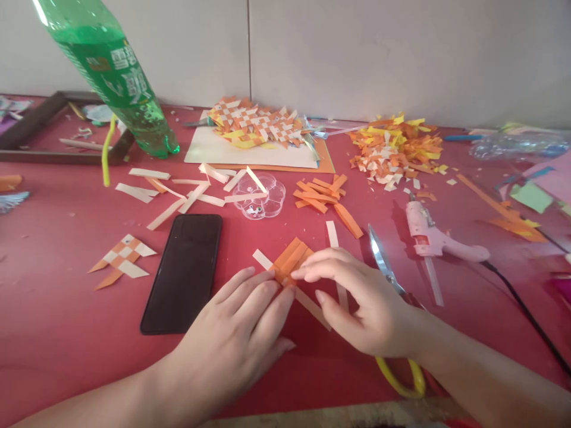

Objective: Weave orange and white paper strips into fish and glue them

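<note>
My left hand [243, 321] lies with fingers stretched out, its fingertips pressing on folded orange paper strips [289, 257] set side by side on the red table. From the right, my right hand [361, 297] touches the same strips with its index fingertip; its thumb stands apart. A white paper strip [314, 309] runs diagonally under the orange ones and sticks out at both ends. Another white strip [332, 235] passes partly beneath my right hand. Scissors [382, 255] with a yellow handle lie under my right wrist, partly hidden. The fingertips cover where the strips meet.
Left of my hands lie a black phone [182, 273] and a woven paper fish [125, 258]. Beyond are white strips [194, 196], orange strips [321, 193], a clear flower-shaped dish [279, 205] and a green bottle [111, 71]. A pink glue gun [422, 229] trails its cord rightward.
</note>
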Demonstrator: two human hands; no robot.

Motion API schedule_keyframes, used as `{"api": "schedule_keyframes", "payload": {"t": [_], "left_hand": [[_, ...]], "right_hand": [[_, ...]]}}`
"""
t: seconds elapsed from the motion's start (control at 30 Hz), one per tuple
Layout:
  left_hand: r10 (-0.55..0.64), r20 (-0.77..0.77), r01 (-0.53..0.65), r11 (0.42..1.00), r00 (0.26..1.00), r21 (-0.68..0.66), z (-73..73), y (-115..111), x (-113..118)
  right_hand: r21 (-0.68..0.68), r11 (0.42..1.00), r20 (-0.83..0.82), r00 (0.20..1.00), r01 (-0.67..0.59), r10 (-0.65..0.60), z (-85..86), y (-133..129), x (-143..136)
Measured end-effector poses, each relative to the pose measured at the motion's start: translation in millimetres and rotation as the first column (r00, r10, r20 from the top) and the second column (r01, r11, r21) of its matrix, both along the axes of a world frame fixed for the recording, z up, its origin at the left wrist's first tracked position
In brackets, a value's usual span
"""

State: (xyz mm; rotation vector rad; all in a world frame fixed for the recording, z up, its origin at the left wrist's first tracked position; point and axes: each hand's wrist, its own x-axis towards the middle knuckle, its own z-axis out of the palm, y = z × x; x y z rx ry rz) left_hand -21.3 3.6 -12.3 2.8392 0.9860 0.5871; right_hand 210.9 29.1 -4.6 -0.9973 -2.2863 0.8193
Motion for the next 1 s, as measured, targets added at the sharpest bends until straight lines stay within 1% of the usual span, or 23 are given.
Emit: {"api": "schedule_keyframes", "payload": {"t": [0.1,0.23,0.4,0.67,0.77,0.87,1.0], "left_hand": [[0.006,-0.001,-0.006,1.0,1.0,-0.021,-1.0,0.8,-0.2],[0.019,0.007,-0.019,0.999,1.0,-0.035,-0.6,0.0,0.6],[0.046,-0.004,-0.046,0.999,0.999,0.003,1.3,-1.7,2.2],[0.062,-0.022,-0.062,0.998,0.998,-0.031,0.6,-0.3,1.9],[0.063,-0.015,-0.063,0.998,0.998,-0.018,0.5,-0.4,2.5],[0.056,-0.006,-0.056,0.998,0.998,-0.005,-0.4,-0.1,3.0],[0.041,0.001,-0.041,0.999,0.999,-0.015,-1.5,-0.1,1.8]], "right_hand": [[0.051,0.998,0.02,0.999,0.028,-0.029,-2.4,0.9,-0.3],[0.078,0.997,0.016,1.0,0.004,-0.005,-2.7,0.3,-2.3],[0.093,0.994,0.011,0.999,-0.051,0.05,-2.9,0.5,-2.2],[0.104,0.991,0.051,0.996,-0.082,0.077,-3.5,0.2,-3.6],[0.095,0.992,0.059,0.995,-0.089,0.084,-2.8,0.2,-4.2],[0.103,0.992,0.06,0.996,-0.072,0.066,-2.1,0.3,-3.5],[0.174,0.984,0.07,0.997,-0.037,0.025,-0.5,1.0,-3.0]]}}
